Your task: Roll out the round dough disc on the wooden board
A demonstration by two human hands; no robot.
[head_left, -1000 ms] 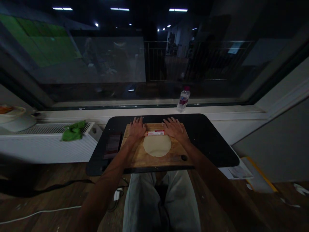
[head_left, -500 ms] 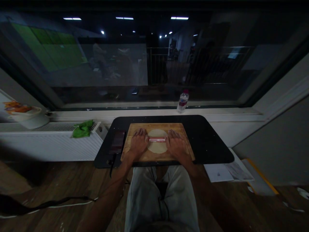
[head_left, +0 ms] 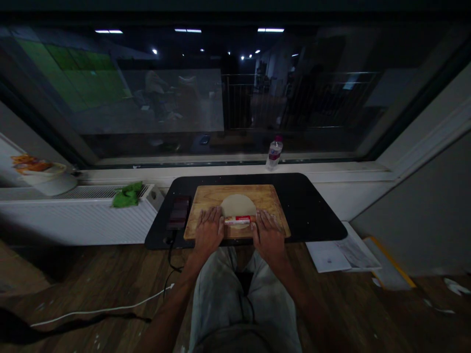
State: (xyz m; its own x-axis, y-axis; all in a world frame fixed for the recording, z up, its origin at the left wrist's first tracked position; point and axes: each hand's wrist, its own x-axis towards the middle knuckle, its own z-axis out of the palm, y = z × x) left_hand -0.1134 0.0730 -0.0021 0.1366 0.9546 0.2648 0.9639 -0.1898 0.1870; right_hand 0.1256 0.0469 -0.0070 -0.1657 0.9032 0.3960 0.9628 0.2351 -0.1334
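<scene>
A rolling pin [head_left: 237,220] with a red and white label lies across the near part of a flat round sheet of dough [head_left: 238,202]. My left hand [head_left: 209,230] is over the pin's left end, its fingers laid forward across it. Over the right end rests my right hand [head_left: 268,230], holding it the same way. Both ends of the pin are hidden beneath my hands. Under the dough is a wooden cutting board [head_left: 206,196], on a black tabletop [head_left: 309,211].
A phone-like dark device [head_left: 179,212] with a cable lies left of the board. On the windowsill stands a water bottle [head_left: 274,153]. A green cloth [head_left: 127,194] and a white tub [head_left: 55,181] are on the radiator [head_left: 110,223]. Papers [head_left: 327,257] lie low on the right.
My hands have moved the rolling pin toward me, from the dough's middle to its near part. The pin has turned, showing more of its label. The view has shifted slightly.
</scene>
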